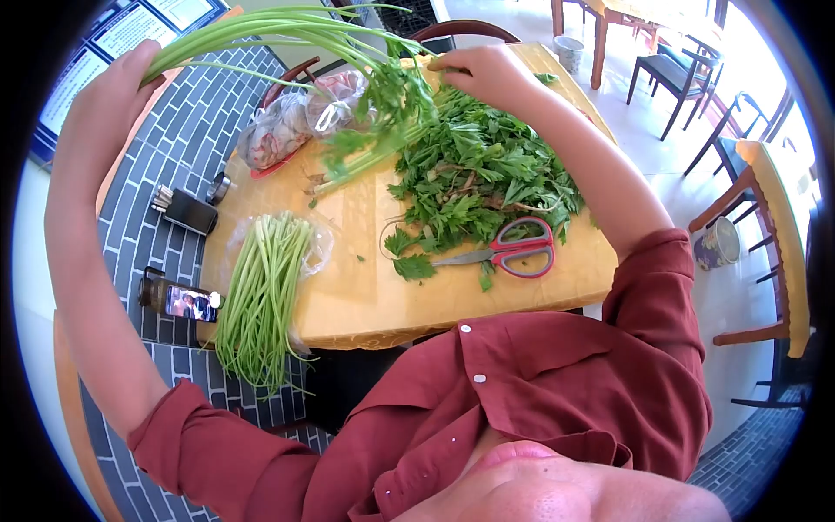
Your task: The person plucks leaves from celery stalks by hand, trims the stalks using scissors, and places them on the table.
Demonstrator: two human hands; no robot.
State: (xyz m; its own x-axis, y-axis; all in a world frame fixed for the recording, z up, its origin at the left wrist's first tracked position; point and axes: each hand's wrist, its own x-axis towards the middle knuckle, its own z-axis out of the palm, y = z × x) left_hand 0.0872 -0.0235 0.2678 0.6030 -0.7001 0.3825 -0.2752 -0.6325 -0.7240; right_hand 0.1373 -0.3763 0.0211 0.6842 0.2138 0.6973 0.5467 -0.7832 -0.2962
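Observation:
My left hand (109, 100) is raised at the upper left, with its fingers wrapped round the stem ends of a bunch of celery (261, 26). The long green stalks arch over the table to a leafy end hanging down, slightly blurred. My right hand (483, 76) is at that leafy end, with its fingers pinched on the celery. Below it lies a big heap of celery leaves (487, 157). Red-and-grey scissors (522, 248) lie in front of the heap, blades pointing left. Leafless celery stalks (265, 291) lie on a clear plastic bag at the table's left edge.
The table (374, 300) has a yellow cloth. Bagged food (278, 135) sits on a red tray at the back left. A dark holder (187, 210) and a phone with a lit screen (191, 303) are by the brick-patterned wall. Chairs (678, 78) stand to the right.

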